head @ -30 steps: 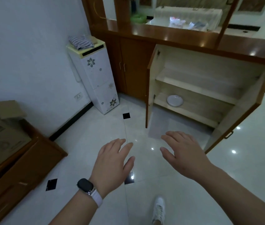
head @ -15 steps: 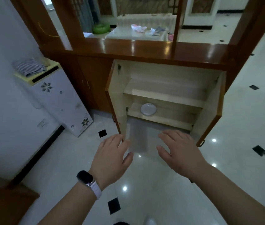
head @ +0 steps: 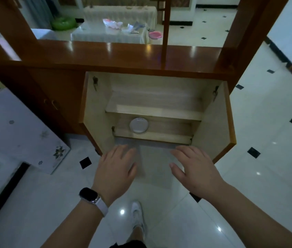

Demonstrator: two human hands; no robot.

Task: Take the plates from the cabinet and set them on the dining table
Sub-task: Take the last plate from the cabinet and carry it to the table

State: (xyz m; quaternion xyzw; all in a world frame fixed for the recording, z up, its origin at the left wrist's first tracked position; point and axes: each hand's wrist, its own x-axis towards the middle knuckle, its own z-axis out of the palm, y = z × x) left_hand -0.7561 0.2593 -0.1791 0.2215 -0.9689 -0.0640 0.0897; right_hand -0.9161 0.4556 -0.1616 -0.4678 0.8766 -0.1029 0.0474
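Reaching toward open cabinet (head: 211,122), left hand (head: 114,169) and right hand (head: 193,167) spread, empty. White plate (head: 139,125) still on lower shelf (head: 168,128). Nothing carried yet; grasp and whole trip to dining surface remain.

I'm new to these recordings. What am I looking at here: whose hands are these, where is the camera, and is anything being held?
There is no machine here. A person wears one wide-angle camera on the head, looking forward and down, so you see their own arms. The left hand, with a dark watch on its wrist, and the right hand are stretched out with fingers spread; both hold nothing. Ahead stands a wooden cabinet with both doors swung open. On its lower shelf lies a round white plate, untouched; I cannot tell if it is one plate or a stack. The upper shelf looks bare. Below, a white shoe stands on the glossy tiled floor.
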